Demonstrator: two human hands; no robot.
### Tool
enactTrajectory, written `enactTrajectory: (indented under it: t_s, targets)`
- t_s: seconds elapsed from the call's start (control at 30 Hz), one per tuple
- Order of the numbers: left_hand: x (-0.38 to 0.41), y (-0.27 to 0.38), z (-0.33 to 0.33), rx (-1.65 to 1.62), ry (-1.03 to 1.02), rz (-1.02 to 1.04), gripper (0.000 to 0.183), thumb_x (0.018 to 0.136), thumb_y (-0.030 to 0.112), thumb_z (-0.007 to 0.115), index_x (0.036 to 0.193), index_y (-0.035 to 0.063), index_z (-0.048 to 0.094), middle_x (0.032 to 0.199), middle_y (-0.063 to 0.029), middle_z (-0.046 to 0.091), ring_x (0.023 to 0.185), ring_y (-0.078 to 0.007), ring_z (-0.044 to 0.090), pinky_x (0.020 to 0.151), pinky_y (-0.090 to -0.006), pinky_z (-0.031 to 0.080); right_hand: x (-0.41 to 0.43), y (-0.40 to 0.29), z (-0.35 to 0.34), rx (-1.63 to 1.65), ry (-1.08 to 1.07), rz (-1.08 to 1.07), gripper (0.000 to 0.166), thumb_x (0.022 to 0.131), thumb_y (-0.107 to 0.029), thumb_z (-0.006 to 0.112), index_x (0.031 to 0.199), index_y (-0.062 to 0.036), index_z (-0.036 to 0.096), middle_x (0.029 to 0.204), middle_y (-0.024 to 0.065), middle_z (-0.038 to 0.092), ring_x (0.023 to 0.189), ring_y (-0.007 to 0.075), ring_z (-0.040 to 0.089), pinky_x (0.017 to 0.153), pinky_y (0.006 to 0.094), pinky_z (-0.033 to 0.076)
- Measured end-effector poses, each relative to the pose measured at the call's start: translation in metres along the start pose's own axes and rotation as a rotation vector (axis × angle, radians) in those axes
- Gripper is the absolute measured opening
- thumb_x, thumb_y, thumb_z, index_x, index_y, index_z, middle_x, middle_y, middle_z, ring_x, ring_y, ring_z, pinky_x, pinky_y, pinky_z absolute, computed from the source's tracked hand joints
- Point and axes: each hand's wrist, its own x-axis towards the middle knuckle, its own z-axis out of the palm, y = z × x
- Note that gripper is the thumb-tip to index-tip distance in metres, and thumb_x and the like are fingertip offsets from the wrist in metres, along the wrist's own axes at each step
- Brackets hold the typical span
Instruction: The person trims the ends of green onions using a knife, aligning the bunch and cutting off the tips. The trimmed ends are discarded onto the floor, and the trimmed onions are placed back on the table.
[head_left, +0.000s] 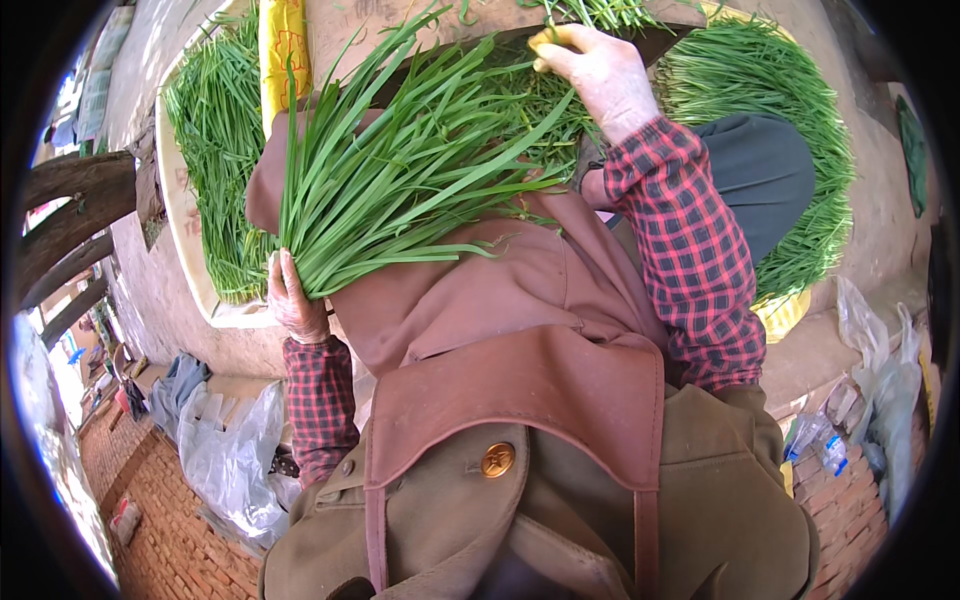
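My left hand (295, 300) grips a large bunch of long green leaves, likely garlic chives (405, 165), by its base end. The leaves fan up and right across the brown apron (480, 277) on my lap. Above the leaf tips is my right hand (596, 75), thumb and fingertips bent together around a small bit of green and yellowish leaf (551, 34). Beneath it, loose leaf scraps (555, 112) form a heap between my knees. The cut ends of another green bunch (607, 11) show at the top edge.
A pale-rimmed tray (180, 225) of chives lies left, beside a yellow printed wrapper (285, 60). More chives (765, 82) are piled at right, past my knee. Clear plastic sheets (232, 457) lie lower left; a plastic bottle (831, 450) lies lower right. Tree trunks (82, 210) stand far left.
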Motion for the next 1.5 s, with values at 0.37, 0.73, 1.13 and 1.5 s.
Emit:
enactTrajectory:
  t_s: [0.37, 0.73, 1.13, 1.5]
  targets:
    - [0.001, 0.001, -0.001, 0.019, 0.017, 0.012, 0.06, 0.077, 0.014, 0.074, 0.132, 0.0056, 0.05, 0.115, -0.0199, 0.06, 0.099, -0.0373, 0.061, 0.081, -0.0421, 0.051, 0.042, -0.02, 0.019, -0.326, -0.384, -0.117, 0.048, 0.086, -0.039, 0.057, 0.127, -0.0143, 0.058, 0.086, 0.0051, 0.072, 0.067, 0.0156, 0.066, 0.071, 0.03, 0.053]
    - [0.001, 0.001, 0.0, 0.036, 0.022, 0.011, 0.06, 0.077, 0.014, 0.075, 0.131, 0.0048, 0.051, 0.115, -0.0194, 0.06, 0.1, -0.0365, 0.061, 0.081, -0.0423, 0.051, 0.041, -0.02, 0.041, -0.061, -0.292, -0.136, 0.02, 0.089, -0.024, 0.055, 0.094, -0.0086, 0.067, 0.072, 0.0006, 0.069, 0.053, 0.009, 0.061, 0.055, 0.023, 0.049]
    - [0.001, 0.003, -0.002, 0.015, 0.008, -0.008, 0.064, 0.074, 0.011, 0.076, 0.132, 0.0057, 0.05, 0.114, -0.0191, 0.06, 0.098, -0.0363, 0.061, 0.082, -0.0419, 0.051, 0.033, -0.021, 0.031, -0.319, -0.426, -0.146, 0.061, 0.083, -0.063, 0.055, 0.101, -0.0076, 0.07, 0.077, 0.0075, 0.07, 0.077, 0.0204, 0.067, 0.076, 0.0314, 0.05]
    - [0.0, 0.004, 0.001, 0.014, 0.006, -0.007, 0.061, 0.076, 0.015, 0.075, 0.131, 0.0061, 0.051, 0.115, -0.018, 0.06, 0.1, -0.0362, 0.061, 0.082, -0.0414, 0.051, 0.05, -0.007, 0.024, 0.34, -0.14, 0.059, 0.022, 0.088, -0.016, 0.061, 0.1, 0.0024, 0.066, 0.074, 0.0079, 0.069, 0.053, 0.0099, 0.059, 0.049, 0.0214, 0.047]
